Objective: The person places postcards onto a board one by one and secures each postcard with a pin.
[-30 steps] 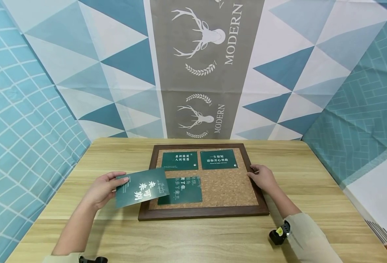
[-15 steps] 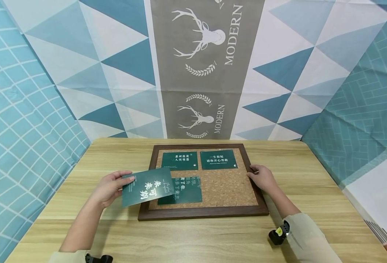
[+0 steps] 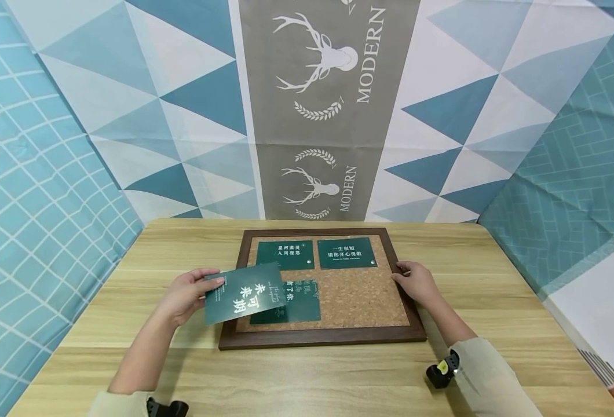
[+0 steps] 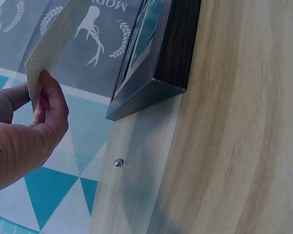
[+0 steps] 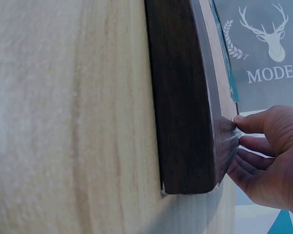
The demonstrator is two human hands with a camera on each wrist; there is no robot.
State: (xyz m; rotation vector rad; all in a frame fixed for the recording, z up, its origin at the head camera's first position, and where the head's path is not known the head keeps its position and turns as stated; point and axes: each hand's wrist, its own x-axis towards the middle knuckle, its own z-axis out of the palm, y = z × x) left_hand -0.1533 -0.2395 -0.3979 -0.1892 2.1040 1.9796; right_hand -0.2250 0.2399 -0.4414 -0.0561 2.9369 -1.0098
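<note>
My left hand (image 3: 184, 296) pinches a green postcard (image 3: 241, 292) with white lettering by its left edge, thumb on top. The card is tilted above the left side of a dark-framed cork board (image 3: 364, 301); in the left wrist view its pale back (image 4: 51, 46) faces the camera. It covers part of a lower-left postcard (image 3: 306, 307) on the board. Two more postcards, an upper-left one (image 3: 273, 260) and an upper-right one (image 3: 347, 253), lie on the cork. My right hand (image 3: 419, 284) holds the board's right frame edge, thumb on top and fingers along the side.
A small metal push pin (image 4: 118, 163) lies on the wooden table (image 3: 307, 382) left of the board. Bare cork shows at the board's lower right. Patterned cloth (image 3: 333, 110) hangs behind the table. Each wrist wears a small black camera (image 3: 442, 370).
The left hand has carried the postcard rightward and slightly upward, so it covers more of the lower-left card. My right hand and the board have stayed in place.
</note>
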